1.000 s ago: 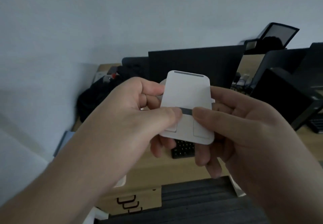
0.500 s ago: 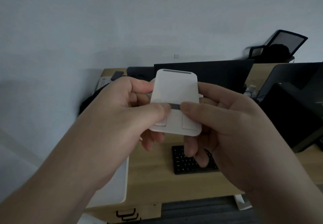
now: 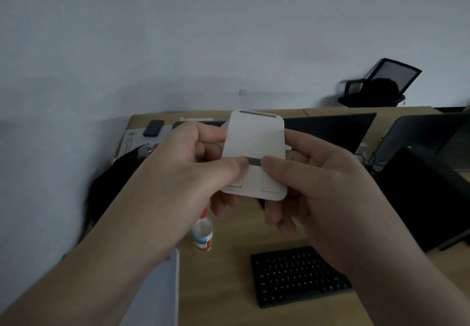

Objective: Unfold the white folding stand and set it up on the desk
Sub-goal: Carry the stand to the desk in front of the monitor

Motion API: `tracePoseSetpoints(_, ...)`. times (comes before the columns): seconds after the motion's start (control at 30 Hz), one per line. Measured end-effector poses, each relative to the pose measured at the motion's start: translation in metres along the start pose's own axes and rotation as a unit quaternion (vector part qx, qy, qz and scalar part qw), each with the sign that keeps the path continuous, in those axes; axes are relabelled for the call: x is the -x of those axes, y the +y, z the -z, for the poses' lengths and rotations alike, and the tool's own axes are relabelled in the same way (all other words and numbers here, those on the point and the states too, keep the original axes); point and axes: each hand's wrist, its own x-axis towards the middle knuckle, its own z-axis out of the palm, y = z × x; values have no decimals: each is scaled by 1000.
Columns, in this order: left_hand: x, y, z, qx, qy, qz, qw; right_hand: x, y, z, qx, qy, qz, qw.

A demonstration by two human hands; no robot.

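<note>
The white folding stand (image 3: 255,139) is a flat rounded card with a grey strip at its top edge and another across its middle. I hold it in the air above the wooden desk (image 3: 229,275), still folded flat. My left hand (image 3: 188,163) grips its left side, thumb pressed on the middle strip. My right hand (image 3: 312,183) grips the right side, its thumb on the same strip, fingers curled behind and under the stand.
On the desk below lie a black keyboard (image 3: 297,275), a small clear bottle with a red label (image 3: 202,234), and a white pad (image 3: 157,292) at the left. A black bag (image 3: 114,181), a phone (image 3: 153,127), dark monitors (image 3: 330,130) and a black box (image 3: 427,196) stand further back.
The view has tilted down, showing more of the desk, the keyboard and the bottle. Both hands keep the same grip on the stand, which has not opened.
</note>
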Motion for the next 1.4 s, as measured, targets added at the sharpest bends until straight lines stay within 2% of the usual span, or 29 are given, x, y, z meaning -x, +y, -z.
tracePoseSetpoints(0.23,-31,-2,-28,-14,28,6,1000,-40,1,37,-1,-35,-11,999)
tracePoseSetpoints(0.57,-48,1,-110,-32,132,37,990,-83,-5,124,1,-152,-25,988)
tracePoseSetpoints(0.73,-54,-7,-127,-51,156,40,986,-94,5,145,-19,-191,-28,981)
tracePoseSetpoints(1.13,-88,-77,-123,-109,128,79,983,-123,72,154,40,-167,-60,983)
tracePoseSetpoints(1.4,-105,-167,-108,-145,122,121,975,-149,163,143,84,-139,-121,979)
